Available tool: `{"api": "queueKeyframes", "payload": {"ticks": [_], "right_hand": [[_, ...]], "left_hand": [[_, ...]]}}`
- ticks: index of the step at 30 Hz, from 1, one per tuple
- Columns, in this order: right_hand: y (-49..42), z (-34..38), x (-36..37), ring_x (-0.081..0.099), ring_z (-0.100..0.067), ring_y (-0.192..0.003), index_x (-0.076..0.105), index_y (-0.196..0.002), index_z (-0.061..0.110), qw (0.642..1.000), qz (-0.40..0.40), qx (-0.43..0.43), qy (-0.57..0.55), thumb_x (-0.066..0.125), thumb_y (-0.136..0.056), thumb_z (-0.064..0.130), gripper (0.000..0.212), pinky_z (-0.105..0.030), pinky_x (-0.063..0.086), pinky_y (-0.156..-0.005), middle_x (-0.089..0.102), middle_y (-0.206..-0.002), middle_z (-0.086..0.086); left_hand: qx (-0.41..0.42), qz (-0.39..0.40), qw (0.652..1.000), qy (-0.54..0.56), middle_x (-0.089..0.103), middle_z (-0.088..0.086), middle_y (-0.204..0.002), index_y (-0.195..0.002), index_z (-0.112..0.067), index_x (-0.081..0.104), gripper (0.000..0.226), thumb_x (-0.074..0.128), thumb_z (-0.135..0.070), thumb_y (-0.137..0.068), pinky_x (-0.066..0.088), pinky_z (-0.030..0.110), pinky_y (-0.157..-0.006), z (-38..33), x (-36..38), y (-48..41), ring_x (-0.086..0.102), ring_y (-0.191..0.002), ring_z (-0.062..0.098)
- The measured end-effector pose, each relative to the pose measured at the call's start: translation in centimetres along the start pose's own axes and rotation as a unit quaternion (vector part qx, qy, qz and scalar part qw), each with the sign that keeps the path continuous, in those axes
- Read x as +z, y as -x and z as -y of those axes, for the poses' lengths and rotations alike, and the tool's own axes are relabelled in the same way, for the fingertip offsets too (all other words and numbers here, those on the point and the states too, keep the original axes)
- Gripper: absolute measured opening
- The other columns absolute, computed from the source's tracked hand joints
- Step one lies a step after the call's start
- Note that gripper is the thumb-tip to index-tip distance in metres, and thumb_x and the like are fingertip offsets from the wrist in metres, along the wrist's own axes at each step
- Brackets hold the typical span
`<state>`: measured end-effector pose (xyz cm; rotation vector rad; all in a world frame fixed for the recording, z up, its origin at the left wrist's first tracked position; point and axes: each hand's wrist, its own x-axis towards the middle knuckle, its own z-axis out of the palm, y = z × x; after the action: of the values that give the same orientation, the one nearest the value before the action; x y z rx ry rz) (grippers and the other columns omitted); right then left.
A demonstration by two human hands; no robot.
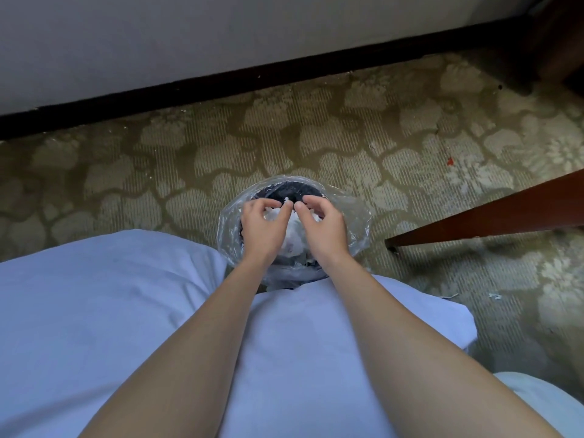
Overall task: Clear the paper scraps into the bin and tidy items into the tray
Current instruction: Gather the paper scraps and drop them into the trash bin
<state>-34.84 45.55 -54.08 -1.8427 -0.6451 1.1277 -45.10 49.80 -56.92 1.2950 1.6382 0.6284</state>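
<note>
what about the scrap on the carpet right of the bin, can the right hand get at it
Probably yes, after dropping its paper: the right hand is over the bin, and the scrap lies on bare carpet with nothing covering it.

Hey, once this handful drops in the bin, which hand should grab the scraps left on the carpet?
Probably the right hand. The loose scraps lie on the carpet on its side of the bin. The left hand, also holding paper, would have to cross over.

White paper scraps [293, 227] above plastic-lined bin [303, 186]
</note>
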Motion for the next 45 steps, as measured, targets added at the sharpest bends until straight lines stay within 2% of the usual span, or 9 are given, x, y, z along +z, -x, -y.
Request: {"api": "queueKeyframes", "payload": {"ticks": [5,10,15,19,24,30,36,40,45], "right_hand": [[-0.2,0.0,-0.3,0.056,-0.003,-0.105,0.065,-0.117,0.018,1.000,-0.009,-0.005,0.012,0.062,-0.095,0.032,0.026,-0.008,0.038,-0.079,0.065,-0.111,0.011],[-0.2,0.1,-0.4,0.059,-0.006,-0.102,0.065,-0.116,0.019,1.000,-0.019,0.006,0.013,0.049,-0.101,0.032,0.025,-0.024,0.046,-0.088,0.066,-0.106,0.010],[-0.2,0.7,-0.2,0.057,-0.009,-0.107,0.064,-0.118,0.022,0.999,-0.014,0.048,-0.005,0.033,-0.104,0.033,0.035,-0.026,0.040,-0.087,0.065,-0.112,0.009],[-0.5,0.6,0.0,0.058,-0.011,-0.105,0.062,-0.113,0.025,0.998,-0.022,0.062,-0.012,0.034,-0.101,0.029,0.031,-0.029,0.041,-0.086,0.066,-0.108,0.008],[-0.4,0.3,-0.1,0.057,-0.011,-0.100,0.059,-0.120,0.021,0.998,-0.027,0.059,-0.003,0.032,-0.102,0.026,0.033,-0.027,0.039,-0.080,0.064,-0.111,0.005],[-0.5,0.1,-0.4,0.056,-0.004,-0.071,0.057,-0.120,0.020,0.998,-0.017,0.051,0.017,0.034,-0.102,0.017,0.029,-0.021,0.042,-0.062,0.064,-0.117,0.003],[-0.3,-0.5,-0.6,0.055,-0.008,-0.091,0.054,-0.123,0.014,0.999,0.001,0.017,0.049,0.030,-0.100,0.000,0.037,-0.016,0.044,-0.074,0.061,-0.110,-0.001],[-0.5,-0.5,-0.5,0.055,-0.014,-0.099,0.055,-0.120,0.011,0.999,-0.005,0.000,0.040,0.031,-0.095,-0.009,0.040,-0.020,0.045,-0.087,0.059,-0.107,-0.003],[-0.5,-0.5,-0.7,0.059,-0.011,-0.100,0.057,-0.120,0.018,0.999,-0.014,-0.006,0.050,0.036,-0.102,0.012,0.028,-0.021,0.044,-0.083,0.064,-0.109,0.003]], "left_hand": [[0.014,-0.007,1.000,-0.007,0.058,-0.015,-0.108,-0.088,-0.034,0.064,0.027,0.063,-0.059,-0.077,0.043,0.045,-0.101,0.4,0.1,0.0,0.054,-0.111,0.010],[0.004,0.008,1.000,-0.030,0.058,-0.018,-0.109,-0.085,-0.040,0.060,0.031,0.047,-0.068,-0.081,0.035,0.049,-0.106,0.2,0.1,0.2,0.049,-0.117,0.013],[-0.028,0.023,0.998,-0.045,0.054,-0.012,-0.121,-0.099,-0.031,0.062,0.031,0.036,-0.048,-0.096,0.017,0.042,-0.110,-0.3,0.4,-0.2,0.030,-0.127,0.014],[-0.034,0.022,0.999,-0.033,0.048,-0.008,-0.122,-0.116,-0.027,0.054,0.028,0.029,-0.027,-0.103,0.022,0.038,-0.107,-0.4,0.4,0.1,0.028,-0.125,0.016],[0.017,0.039,0.999,-0.008,0.055,-0.013,-0.112,-0.115,-0.032,0.048,0.018,0.041,-0.023,-0.101,0.033,0.048,-0.109,0.5,0.4,-0.5,0.043,-0.123,0.019],[0.036,0.034,0.999,0.000,0.058,-0.015,-0.111,-0.107,-0.040,0.050,0.024,0.062,-0.034,-0.088,0.039,0.049,-0.105,1.1,0.6,-0.9,0.052,-0.117,0.017],[0.012,0.046,0.999,0.020,0.059,-0.008,-0.118,-0.107,-0.036,0.054,0.020,0.038,-0.029,-0.100,0.040,0.047,-0.105,1.7,0.9,-1.2,0.049,-0.123,0.019],[0.021,0.055,0.998,0.033,0.058,-0.007,-0.121,-0.113,-0.035,0.052,0.022,0.039,-0.024,-0.099,0.039,0.046,-0.107,1.8,1.1,-1.3,0.048,-0.125,0.017],[0.018,0.053,0.998,0.037,0.059,-0.011,-0.120,-0.114,-0.035,0.053,0.019,0.046,-0.033,-0.097,0.040,0.046,-0.107,1.4,1.1,-1.3,0.049,-0.123,0.015]]}}
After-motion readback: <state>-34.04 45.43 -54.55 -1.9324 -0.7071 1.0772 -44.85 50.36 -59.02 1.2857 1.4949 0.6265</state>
